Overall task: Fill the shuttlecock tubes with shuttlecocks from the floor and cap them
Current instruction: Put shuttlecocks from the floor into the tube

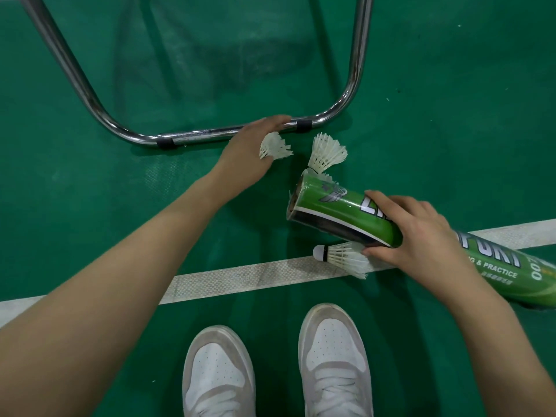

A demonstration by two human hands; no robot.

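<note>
Both hands grasp: the left hand (251,152) holds a shuttlecock (275,147) at the far chair frame (195,136); the right hand (412,233) grips the green tube (340,212) and seemingly pinches another shuttlecock (343,257). Tilted low, the open tube could spill.

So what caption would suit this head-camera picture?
Right hand holds a green tube while the left hand picks a shuttlecock off the floor.
</note>
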